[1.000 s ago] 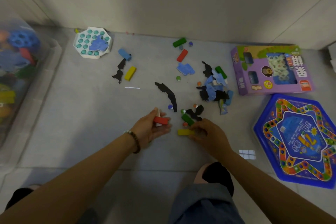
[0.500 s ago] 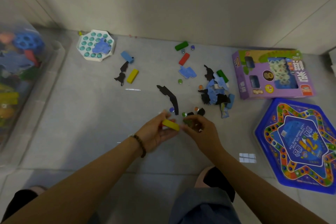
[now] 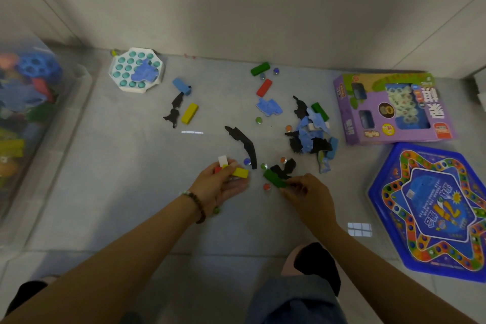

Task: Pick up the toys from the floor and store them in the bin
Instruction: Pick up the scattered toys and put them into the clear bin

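My left hand (image 3: 221, 184) holds a yellow block (image 3: 240, 172), a white block (image 3: 223, 160) and a red one, low over the floor. My right hand (image 3: 306, 193) pinches a green block (image 3: 274, 178) beside a black foam piece (image 3: 285, 167). More blocks lie further out: yellow (image 3: 190, 113), blue (image 3: 181, 85), red (image 3: 264, 87) and green (image 3: 260, 68). A heap of blue and black puzzle pieces (image 3: 310, 134) lies to the right, with glass marbles (image 3: 267, 187) scattered about. The clear bin (image 3: 47, 123) with toys stands at the far left.
A white octagonal tray (image 3: 136, 70) with teal discs sits near the back wall. A purple game box (image 3: 391, 108) and a blue hexagonal game board (image 3: 434, 210) lie at the right. My knee (image 3: 302, 300) is at the bottom centre. A long black curved piece (image 3: 243, 143) lies mid-floor.
The yellow block passed from my right hand into my left, joining the red and white blocks. My right hand then took hold of the green block.
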`<control>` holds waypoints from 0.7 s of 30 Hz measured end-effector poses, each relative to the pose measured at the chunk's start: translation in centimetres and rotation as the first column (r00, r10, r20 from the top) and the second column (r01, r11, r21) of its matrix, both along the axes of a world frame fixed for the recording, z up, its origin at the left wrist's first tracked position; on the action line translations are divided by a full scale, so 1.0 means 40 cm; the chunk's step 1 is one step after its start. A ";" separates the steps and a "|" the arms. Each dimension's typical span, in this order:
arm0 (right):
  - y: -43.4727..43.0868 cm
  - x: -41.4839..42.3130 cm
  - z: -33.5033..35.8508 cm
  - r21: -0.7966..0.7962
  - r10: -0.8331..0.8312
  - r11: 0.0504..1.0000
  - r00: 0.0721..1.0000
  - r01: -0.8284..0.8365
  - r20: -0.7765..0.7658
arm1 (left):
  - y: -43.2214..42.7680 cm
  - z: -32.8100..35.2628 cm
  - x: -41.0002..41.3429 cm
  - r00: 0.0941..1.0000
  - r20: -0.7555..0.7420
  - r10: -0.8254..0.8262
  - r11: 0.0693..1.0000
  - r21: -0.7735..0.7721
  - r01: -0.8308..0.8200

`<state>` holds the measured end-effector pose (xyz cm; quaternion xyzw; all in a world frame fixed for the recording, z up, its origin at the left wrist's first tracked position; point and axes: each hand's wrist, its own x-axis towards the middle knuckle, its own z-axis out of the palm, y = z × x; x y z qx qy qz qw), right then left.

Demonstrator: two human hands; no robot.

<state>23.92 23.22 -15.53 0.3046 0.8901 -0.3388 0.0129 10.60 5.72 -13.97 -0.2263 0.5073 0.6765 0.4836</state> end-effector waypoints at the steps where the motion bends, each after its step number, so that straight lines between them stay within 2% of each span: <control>1: 0.001 0.002 0.002 -0.006 0.005 1.000 1.000 -0.005 0.002 | 0.000 0.000 -0.001 1.000 0.010 0.016 1.000 0.009 -0.016; 8: -0.029 -0.048 0.052 -0.234 -0.153 0.967 0.962 0.099 -0.226 | 0.016 0.012 -0.009 0.983 0.151 0.101 0.992 0.062 -0.112; 11: -0.060 -0.108 0.072 -0.316 -0.133 0.948 0.953 0.042 -0.273 | 0.025 0.023 -0.020 0.985 0.157 0.073 0.992 0.088 -0.088; 15: -0.085 -0.180 0.071 -0.306 0.065 0.942 0.968 -0.141 -0.244 | 0.024 0.041 -0.038 1.000 -0.017 0.022 1.000 0.014 -0.022; 18: -0.059 -0.224 0.061 -0.366 -0.039 0.930 0.982 -0.033 -0.186 | -0.005 0.041 -0.069 0.995 -0.060 0.085 0.995 -0.055 -0.088; 21: -0.033 -0.261 0.037 -0.344 -0.162 0.930 0.984 0.127 -0.076 | -0.036 0.035 -0.108 0.989 -0.076 0.125 0.989 -0.070 -0.130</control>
